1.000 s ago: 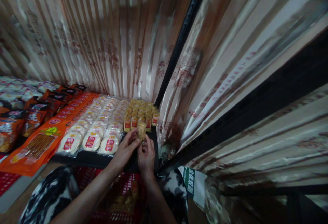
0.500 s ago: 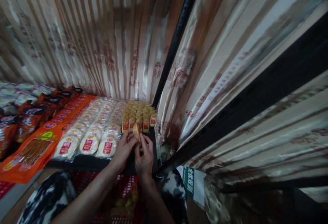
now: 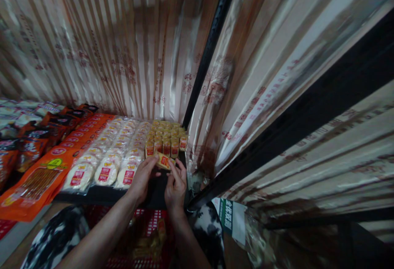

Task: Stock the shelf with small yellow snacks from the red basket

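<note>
Starts at the far left with pale packets [image 3: 27,111] behind black-and-orange bags [image 3: 33,150], packed closely. Runs on to overlapping orange packets [image 3: 46,176], with the nearest lying past the front edge of the dark shelf [image 3: 101,193]. Continues with three rows of clear-wrapped white discs [image 3: 106,173], reaching almost to that edge.

Comes next to the left hand [image 3: 142,181], above the front of the shelf, thumb and fingers clamped on the left end of a small yellow packet [image 3: 163,161] – held red label showing, right end tilted down. Leads to the right hand [image 3: 176,185], with fingers close together and touching the packet's right end; cannot tell whether pinching it.

Places the held packet just in front of the block of upright yellow packets [image 3: 166,137], with dark shelf surface showing between the hands and along the block's right side. Below, past the front edge, drops to a red basket [image 3: 152,222] with more yellow packets inside, between patterned trouser legs [image 3: 57,236].

Rises behind the block to a black post [image 3: 209,51] against striped sheeting [image 3: 123,35] – then narrows on the right, bounded by a slanting black beam [image 3: 292,123] near the right hand
</note>
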The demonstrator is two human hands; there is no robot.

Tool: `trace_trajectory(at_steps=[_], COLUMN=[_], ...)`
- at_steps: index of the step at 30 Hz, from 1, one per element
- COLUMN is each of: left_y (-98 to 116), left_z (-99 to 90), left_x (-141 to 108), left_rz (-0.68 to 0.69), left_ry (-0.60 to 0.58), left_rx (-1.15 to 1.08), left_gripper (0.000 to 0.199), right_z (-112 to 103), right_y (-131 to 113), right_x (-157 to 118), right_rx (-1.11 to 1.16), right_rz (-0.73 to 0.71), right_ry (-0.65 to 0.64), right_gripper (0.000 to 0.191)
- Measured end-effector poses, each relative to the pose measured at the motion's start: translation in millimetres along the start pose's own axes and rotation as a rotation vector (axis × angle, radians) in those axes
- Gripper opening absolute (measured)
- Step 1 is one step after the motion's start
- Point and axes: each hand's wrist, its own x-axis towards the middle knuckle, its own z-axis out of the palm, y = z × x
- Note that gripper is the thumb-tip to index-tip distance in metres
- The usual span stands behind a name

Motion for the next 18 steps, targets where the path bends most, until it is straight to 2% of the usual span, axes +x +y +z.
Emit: trace_trajectory(at_steps=[4, 9, 18], left_y=[-0.9, -9.7, -31.1], left_z=[-2.2, -3.6, 1.3], left_x=[-1.9, -5.2, -1.6], left_rz=[-0.035, -0.089, -0.116], left_ry=[0.032, 0.008, -0.027], left_rx=[0.041, 0.053, 0.096], left_gripper=[0.035, 0.036, 0.040], right_z=[0.0, -1.5, -0.1], right_y=[0.4, 1.6, 13.0], right_x=[2.3, 6.8, 6.9], right_rx=[0.024, -0.007, -0.001], right_rz=[-0.014, 0.032, 0.139], right_ry=[0.028, 0.047, 0.003], right_gripper=[0.041, 0.036, 0.035])
